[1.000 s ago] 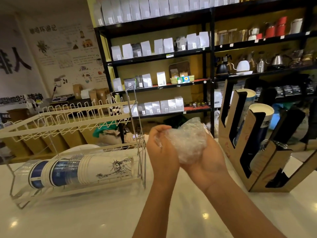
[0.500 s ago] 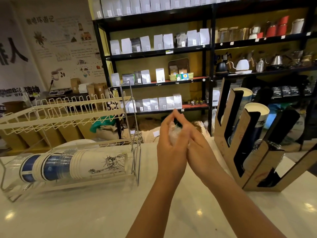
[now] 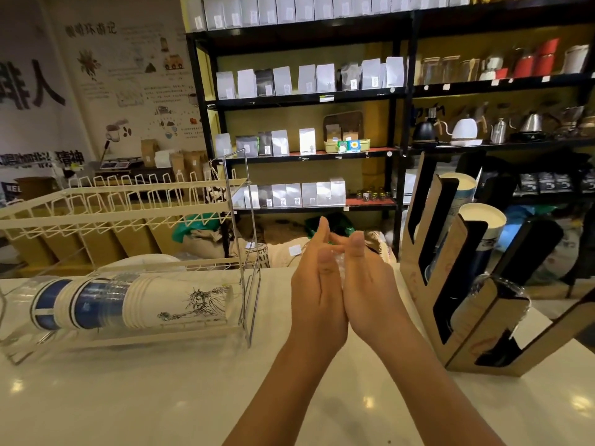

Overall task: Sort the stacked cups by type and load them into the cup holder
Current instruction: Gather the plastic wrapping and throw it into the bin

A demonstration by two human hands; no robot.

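1. The white table (image 3: 135, 397) fills the lower frame; glossy, with nothing to stop a rolling stack.
2. The wire rack (image 3: 122, 217) at left holds the stacked cups (image 3: 128, 304) lying on their side, clear plastic and printed paper types nested together, unsorted.
3. The cardboard cup holder (image 3: 457, 304) at right stands tilted, some slots already loaded; shoving a stack in could tip it.
4. The left hand (image 3: 317, 284) and right hand (image 3: 367, 281), centre frame, are pressed palm to palm; a sliver of clear plastic (image 3: 339, 267) shows between, but whether either grip truly clenches it I cannot tell; if loose, it may spring out and drop.
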